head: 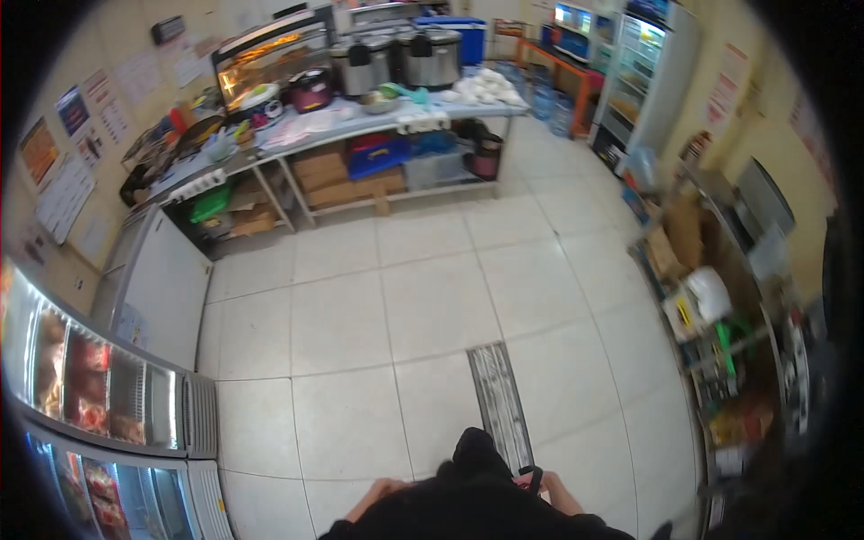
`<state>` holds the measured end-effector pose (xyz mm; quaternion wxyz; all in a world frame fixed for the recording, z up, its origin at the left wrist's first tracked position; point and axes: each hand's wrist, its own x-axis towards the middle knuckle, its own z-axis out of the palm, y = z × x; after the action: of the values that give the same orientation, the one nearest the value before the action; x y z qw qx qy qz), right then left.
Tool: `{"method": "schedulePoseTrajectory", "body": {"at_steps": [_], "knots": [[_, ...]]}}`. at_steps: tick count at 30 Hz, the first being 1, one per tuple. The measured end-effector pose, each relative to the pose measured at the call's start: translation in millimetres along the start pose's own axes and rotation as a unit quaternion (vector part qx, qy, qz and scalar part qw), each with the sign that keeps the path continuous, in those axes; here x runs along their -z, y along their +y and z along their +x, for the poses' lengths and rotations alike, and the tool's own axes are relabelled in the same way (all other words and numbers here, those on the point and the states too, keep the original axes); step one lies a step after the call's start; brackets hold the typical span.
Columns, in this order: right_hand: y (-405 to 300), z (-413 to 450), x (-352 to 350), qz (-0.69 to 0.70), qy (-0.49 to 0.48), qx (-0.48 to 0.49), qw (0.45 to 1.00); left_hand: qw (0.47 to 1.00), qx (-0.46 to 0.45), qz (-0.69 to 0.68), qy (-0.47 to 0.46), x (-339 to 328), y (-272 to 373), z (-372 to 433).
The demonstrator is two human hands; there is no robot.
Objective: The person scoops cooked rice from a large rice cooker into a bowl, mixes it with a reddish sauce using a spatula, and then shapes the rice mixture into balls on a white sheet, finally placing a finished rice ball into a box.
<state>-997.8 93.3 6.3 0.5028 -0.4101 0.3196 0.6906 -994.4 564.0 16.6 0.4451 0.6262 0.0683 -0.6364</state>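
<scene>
My left hand (386, 489) is at the lower middle of the head view, against the left side of my black clothing, its fingers partly hidden by the cloth. On the other side of my body, my right hand (555, 490) is beside a black strap (536, 480) and something pink, both partly covered by the clothing. Whether either hand grips anything cannot be made out. A dark shoe (474, 444) shows in front of me, next to a metal floor drain grate (501, 398) set in pale tiles.
Two lit display fridges (108, 398) stand at the left. Across the far side runs a worktable (324, 135) with large steel cookers (430, 59) and a heated display case (270, 57). A cluttered shelf rack (732, 337) lines the right, with a tall glass-door fridge (634, 81) beyond.
</scene>
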Motion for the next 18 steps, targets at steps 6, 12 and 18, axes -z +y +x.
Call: {"method": "schedulePoseTrajectory", "body": {"at_steps": [6, 12, 18], "knots": [[-375.3, -52.3, 97.4, -0.586, 0.278, -0.054, 0.759, 0.957, -0.217, -0.039, 0.189, 145.0, 160.7, 15.9], [-751.4, -97.4, 80.9, -0.517, 0.401, 0.355, 0.668, 0.922, -0.061, 0.112, 0.366, 354.5, 283.3, 53.6], [-1073.3, -186.7, -8.9, -0.476, 0.294, 0.532, 0.635, 0.906, 0.024, 0.163, 0.39, 559.6, 511.8, 30.6]]}}
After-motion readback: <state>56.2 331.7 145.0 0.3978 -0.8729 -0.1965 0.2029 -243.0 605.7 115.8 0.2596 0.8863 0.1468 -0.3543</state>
